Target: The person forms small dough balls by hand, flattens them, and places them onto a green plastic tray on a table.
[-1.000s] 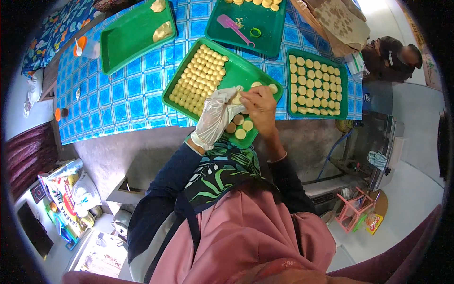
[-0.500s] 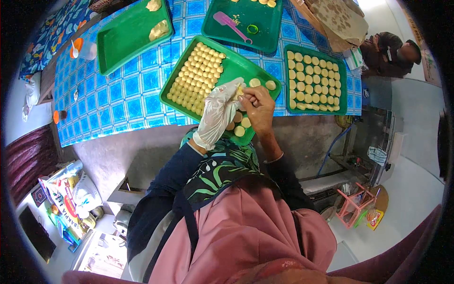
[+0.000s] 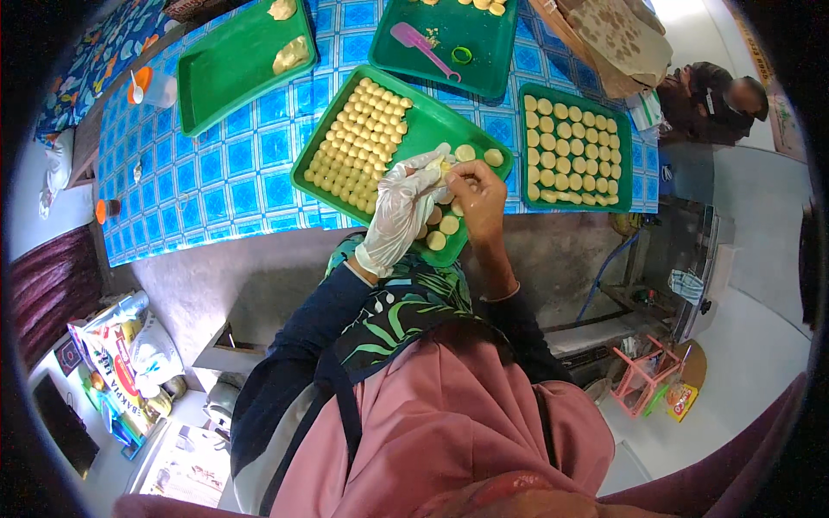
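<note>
My left hand (image 3: pixel 402 203), in a whitish disposable glove, is closed around a piece of pale yellow dough (image 3: pixel 444 167). The fingers of my bare right hand (image 3: pixel 480 194) are pinched against that same piece. Both hands hover over a green tray (image 3: pixel 429 114). Its left half carries rows of small yellow dough balls (image 3: pixel 358 138). Larger round dough pieces (image 3: pixel 449 224) lie at the tray's right and near end, partly hidden by my hands. How the dough is shaped between my fingers is hard to make out.
To the right, another green tray (image 3: pixel 623 129) bears rows of flattened rounds. Behind, a dark green tray (image 3: pixel 492 78) holds a pink spatula (image 3: pixel 414 39) and a green ring (image 3: pixel 462 55). A green tray (image 3: pixel 203 95) with dough lumps stands at far left. One person (image 3: pixel 712 99) sits at far right.
Both hands have shifted slightly to the right. My right fingers have curled closer over the dough piece. The trays have stayed put.
</note>
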The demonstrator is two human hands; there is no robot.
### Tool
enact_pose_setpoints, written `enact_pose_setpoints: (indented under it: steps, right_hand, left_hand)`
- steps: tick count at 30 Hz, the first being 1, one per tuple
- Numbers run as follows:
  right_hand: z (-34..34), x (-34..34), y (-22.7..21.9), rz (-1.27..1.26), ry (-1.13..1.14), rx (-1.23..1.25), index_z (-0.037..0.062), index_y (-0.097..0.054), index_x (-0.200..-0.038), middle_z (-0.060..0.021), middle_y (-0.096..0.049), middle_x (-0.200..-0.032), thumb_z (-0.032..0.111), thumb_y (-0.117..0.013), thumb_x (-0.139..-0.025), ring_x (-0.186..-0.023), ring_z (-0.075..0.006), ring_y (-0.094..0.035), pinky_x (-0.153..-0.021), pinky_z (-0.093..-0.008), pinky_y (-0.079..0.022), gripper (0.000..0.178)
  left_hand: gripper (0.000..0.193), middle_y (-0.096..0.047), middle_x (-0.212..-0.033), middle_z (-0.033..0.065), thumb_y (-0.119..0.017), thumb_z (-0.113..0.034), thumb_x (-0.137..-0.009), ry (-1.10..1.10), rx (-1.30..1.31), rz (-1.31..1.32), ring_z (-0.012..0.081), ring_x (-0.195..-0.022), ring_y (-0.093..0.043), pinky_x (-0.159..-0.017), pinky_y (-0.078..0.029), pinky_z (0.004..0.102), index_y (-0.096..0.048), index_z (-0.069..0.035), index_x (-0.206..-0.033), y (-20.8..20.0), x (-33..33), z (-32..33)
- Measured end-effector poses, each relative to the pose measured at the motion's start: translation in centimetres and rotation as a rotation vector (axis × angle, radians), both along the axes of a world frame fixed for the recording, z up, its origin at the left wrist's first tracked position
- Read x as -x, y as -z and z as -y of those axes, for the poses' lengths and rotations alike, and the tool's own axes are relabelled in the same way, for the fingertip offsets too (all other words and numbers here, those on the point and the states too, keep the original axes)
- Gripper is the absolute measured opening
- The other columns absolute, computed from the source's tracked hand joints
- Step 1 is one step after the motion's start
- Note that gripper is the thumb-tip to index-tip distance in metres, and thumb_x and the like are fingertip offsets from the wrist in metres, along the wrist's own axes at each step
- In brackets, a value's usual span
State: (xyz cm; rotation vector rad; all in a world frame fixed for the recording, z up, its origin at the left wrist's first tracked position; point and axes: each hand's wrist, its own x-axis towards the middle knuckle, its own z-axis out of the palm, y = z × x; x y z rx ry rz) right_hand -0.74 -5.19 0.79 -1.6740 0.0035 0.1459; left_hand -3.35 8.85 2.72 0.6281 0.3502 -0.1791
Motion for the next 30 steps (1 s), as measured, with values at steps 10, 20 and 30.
enact_pose_setpoints:
  steps: [10, 20, 30]
  right_hand:
    - [-0.3, -0.2, 0.5, -0.087, 0.139, -0.196, -0.0014, -0.071, -0.102, 0.0012, -0.062, -0.084, 0.001, -0.079, -0.084, -0.072, -0.0069, -0.056, -0.065, -0.0216, -0.047, 0.020]
    - [1.1, -0.5, -0.6, -0.054, 0.025, -0.132, -0.0027, -0.076, -0.109, -0.0061, -0.066, -0.102, 0.007, -0.076, -0.088, -0.096, -0.0149, -0.061, -0.086, -0.0289, -0.050, 0.024]
    - [2.5, -3.5, 0.1, -0.149, -0.426, -0.308, -0.0064, -0.073, -0.117, -0.0145, -0.059, -0.139, 0.013, -0.068, -0.089, -0.127, -0.0260, -0.057, -0.107, -0.0386, -0.045, 0.035]
  left_hand:
    - [0.040, -0.065, -0.126, 0.0139, -0.060, -0.009, -0.102, 0.032, 0.061, 0.015, 0.0189, -0.111, -0.066, -0.103, -0.054, 0.0328, -0.055, 0.008, -0.138, 1.2, 0.0, -0.5]
    - [0.053, -0.062, -0.130, 0.0142, -0.067, -0.005, -0.097, 0.101, -0.013, 0.002, 0.0184, -0.109, -0.067, -0.096, -0.062, 0.0382, -0.049, 0.006, -0.145, 0.2, -0.6, -1.5]
    - [0.068, -0.059, -0.137, 0.0145, -0.068, -0.003, -0.095, 0.097, -0.009, 0.100, 0.0180, -0.105, -0.069, -0.092, -0.064, 0.0354, -0.037, 0.004, -0.155, -1.4, -0.2, -1.7]
